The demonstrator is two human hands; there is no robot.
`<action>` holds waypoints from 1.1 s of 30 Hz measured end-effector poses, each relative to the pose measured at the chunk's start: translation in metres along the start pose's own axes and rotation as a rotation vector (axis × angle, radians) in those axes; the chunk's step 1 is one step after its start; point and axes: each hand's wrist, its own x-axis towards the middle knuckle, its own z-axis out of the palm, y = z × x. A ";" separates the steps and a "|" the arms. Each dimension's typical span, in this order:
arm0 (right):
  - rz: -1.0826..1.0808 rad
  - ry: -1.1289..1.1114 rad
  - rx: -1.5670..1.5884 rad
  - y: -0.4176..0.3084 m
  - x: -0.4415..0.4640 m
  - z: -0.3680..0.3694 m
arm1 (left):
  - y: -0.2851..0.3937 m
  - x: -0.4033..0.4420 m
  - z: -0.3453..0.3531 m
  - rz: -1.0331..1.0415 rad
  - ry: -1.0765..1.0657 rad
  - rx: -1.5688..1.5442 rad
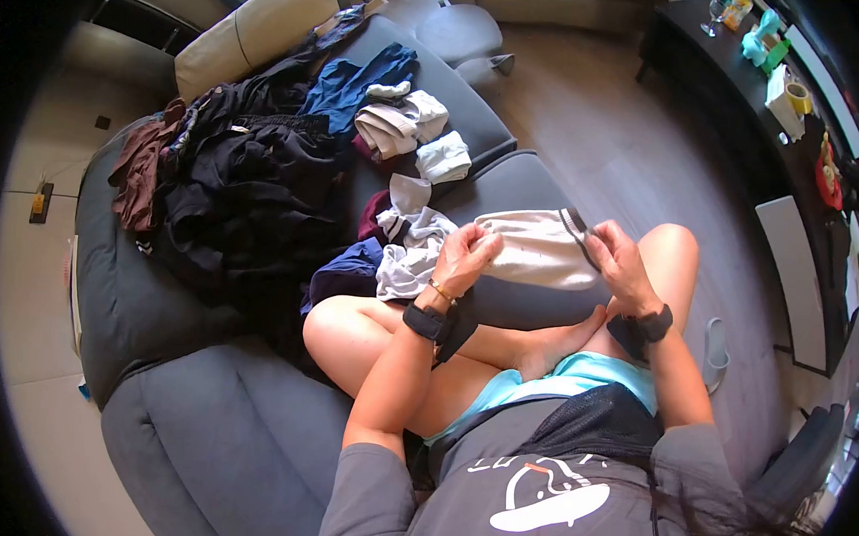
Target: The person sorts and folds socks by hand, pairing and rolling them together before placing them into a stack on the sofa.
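Note:
A pale beige piece of clothing with a dark band at one end [538, 248] is stretched between my two hands above the sofa seat. My left hand [465, 258] pinches its plain end, fingers curled together. At the banded end, my right hand [625, 269] grips the cloth between thumb and fingers. Just left of my left hand lies a loose heap of light grey clothing [413, 258], with navy cloth [346, 272] beside it. Folded pale clothes [388, 130] and a small folded white bundle [444, 157] sit farther back on the sofa.
A large pile of black clothing [251, 188] spreads over the grey sofa [207, 431], with a brown garment [148, 168] and a blue one [356, 83] around it. A dark cabinet [734, 99] carrying small items stands right. One slipper [716, 355] lies on the floor.

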 end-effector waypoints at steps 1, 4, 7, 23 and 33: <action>-0.037 0.047 -0.037 0.004 0.008 0.001 | -0.009 0.008 0.003 0.040 0.059 -0.030; -0.070 0.104 -0.067 0.005 0.029 0.006 | -0.019 0.027 0.012 0.142 0.211 0.035; -0.066 0.111 -0.157 0.028 0.046 0.009 | -0.033 0.044 0.018 0.218 0.331 0.259; -0.181 0.207 -0.530 0.018 0.050 0.025 | -0.025 0.042 0.026 0.189 0.414 0.593; -0.399 -0.489 -0.751 0.032 0.023 0.045 | -0.039 0.015 0.058 0.442 -0.008 0.947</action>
